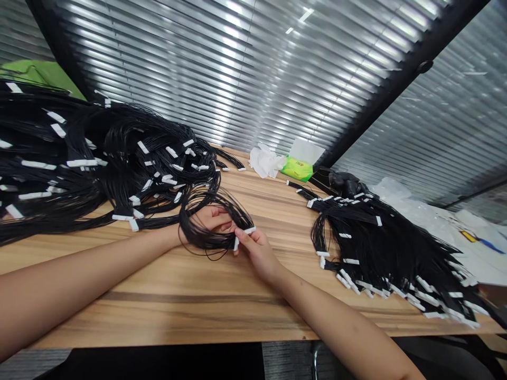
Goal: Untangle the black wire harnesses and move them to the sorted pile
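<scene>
A coiled black wire harness (204, 238) is held just above the middle of the wooden table, its thin strands looping round my left wrist. White connectors (250, 230) sit at its two ends, close together at the right side of the loop. My left hand (212, 217) is closed, with curled fingers on the strands; some fingers are hidden behind the wires. Thumb and fingers of my right hand (257, 253) pinch the harness by its connector ends. The two hands nearly meet at the fingertips.
On the left lies a big tangled heap of black harnesses (119, 142) with white connectors. Another pile of harnesses (380, 243) is laid out at the right. Behind stand crumpled tissue (266, 160) and a green tissue pack (298, 168). Yellow-and-blue snips (481, 240) lie far right.
</scene>
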The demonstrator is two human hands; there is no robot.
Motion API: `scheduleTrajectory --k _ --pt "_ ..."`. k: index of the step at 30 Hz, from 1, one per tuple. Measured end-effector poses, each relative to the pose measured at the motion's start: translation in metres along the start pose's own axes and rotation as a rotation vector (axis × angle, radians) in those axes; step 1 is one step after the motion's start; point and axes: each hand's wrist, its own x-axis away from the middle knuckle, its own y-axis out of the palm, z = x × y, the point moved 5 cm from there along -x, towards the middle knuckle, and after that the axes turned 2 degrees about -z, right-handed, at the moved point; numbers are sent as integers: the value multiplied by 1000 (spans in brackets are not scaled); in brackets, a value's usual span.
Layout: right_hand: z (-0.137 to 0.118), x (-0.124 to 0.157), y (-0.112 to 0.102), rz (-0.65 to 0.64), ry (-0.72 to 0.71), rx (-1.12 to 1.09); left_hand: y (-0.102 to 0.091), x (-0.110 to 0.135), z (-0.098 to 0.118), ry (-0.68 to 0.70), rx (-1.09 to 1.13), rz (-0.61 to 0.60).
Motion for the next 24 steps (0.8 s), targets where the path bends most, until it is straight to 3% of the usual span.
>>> scheduleTrajectory --k 4,8,13,16,21,24 --pt "-6 -1 -17 253 -104 -12 -3 -5 -3 104 48 58" --pt "-8 -4 -28 396 -151 -34 -8 3 3 246 -128 196" --pt "-7 -6 -33 455 -138 -45 -16 3 2 237 -332 294" --pt "-8 -5 -33 454 -146 -34 -21 4 7 354 -294 343" --pt "-10 -3 -30 447 -145 -24 -25 25 31 549 -484 611" --pt "-11 -2 -29 450 -126 -6 -13 38 45 697 -705 596"
